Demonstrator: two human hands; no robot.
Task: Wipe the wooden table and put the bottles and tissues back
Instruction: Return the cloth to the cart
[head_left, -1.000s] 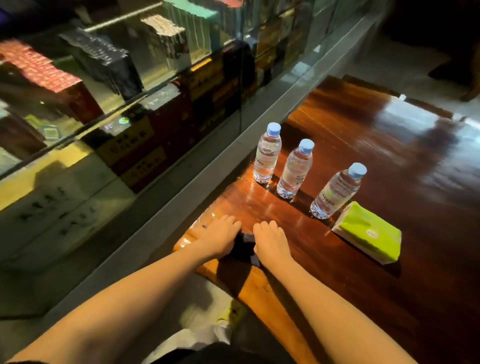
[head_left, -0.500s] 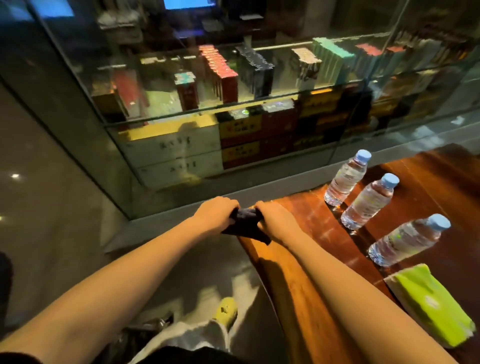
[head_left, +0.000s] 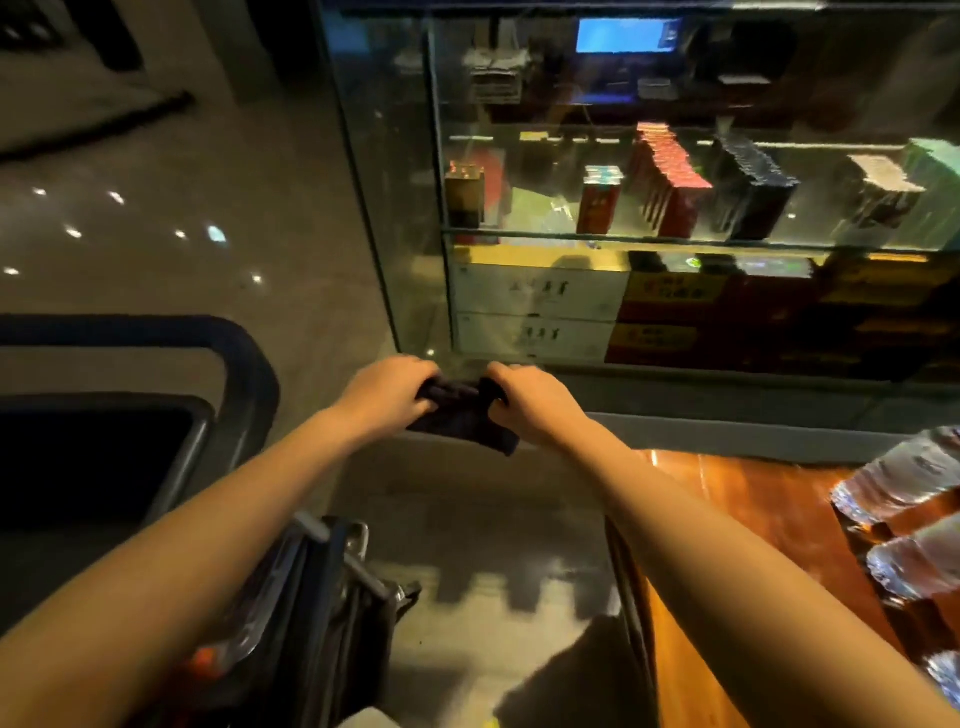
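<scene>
Both hands hold a dark cloth (head_left: 465, 415) bunched between them, in the air over the floor, left of the wooden table (head_left: 753, 519). My left hand (head_left: 387, 392) grips its left end and my right hand (head_left: 532, 402) grips its right end. The glossy table's corner shows at the lower right. Water bottles (head_left: 904, 483) stand blurred at the right edge, partly cut off by the frame. The tissue pack is out of view.
A glass display case (head_left: 675, 208) with stacked boxes rises straight ahead. A dark chair or cart frame (head_left: 223, 374) stands at the left. A black bag (head_left: 332, 597) sits on the floor near my left forearm.
Both hands have lifted the cloth off the table corner and carried it left, over the floor. The view has swung left; the tissue pack has left the frame.
</scene>
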